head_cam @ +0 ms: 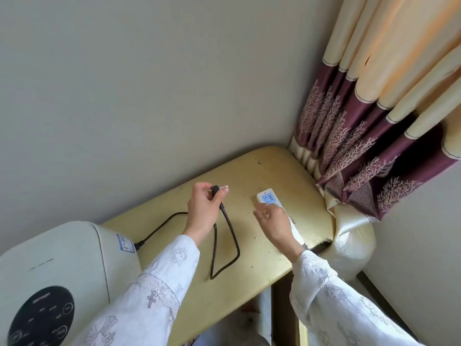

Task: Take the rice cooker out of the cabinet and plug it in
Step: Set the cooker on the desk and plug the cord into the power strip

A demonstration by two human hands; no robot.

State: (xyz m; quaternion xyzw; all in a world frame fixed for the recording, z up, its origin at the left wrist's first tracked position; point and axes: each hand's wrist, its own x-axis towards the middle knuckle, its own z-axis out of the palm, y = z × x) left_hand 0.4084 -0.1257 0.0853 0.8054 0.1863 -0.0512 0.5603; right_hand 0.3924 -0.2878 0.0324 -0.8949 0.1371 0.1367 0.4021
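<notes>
The white rice cooker [50,265] with a round black control panel stands on the yellow table [274,171] at the lower left. Its black cord [233,236] runs from the cooker's back and loops over the tabletop. My left hand [204,208] holds the black plug [215,190] at the cord's end, raised a little above the table, prongs pointing right. A white power strip [268,196] with a blue socket face lies to the right. My right hand [274,223] rests on the strip's near part, holding it down.
A grey wall runs behind the table. Cream and purple curtains [374,121] hang at the right and drape onto the table's right corner. Small crumbs are scattered on the tabletop. The table's front edge lies near my sleeves.
</notes>
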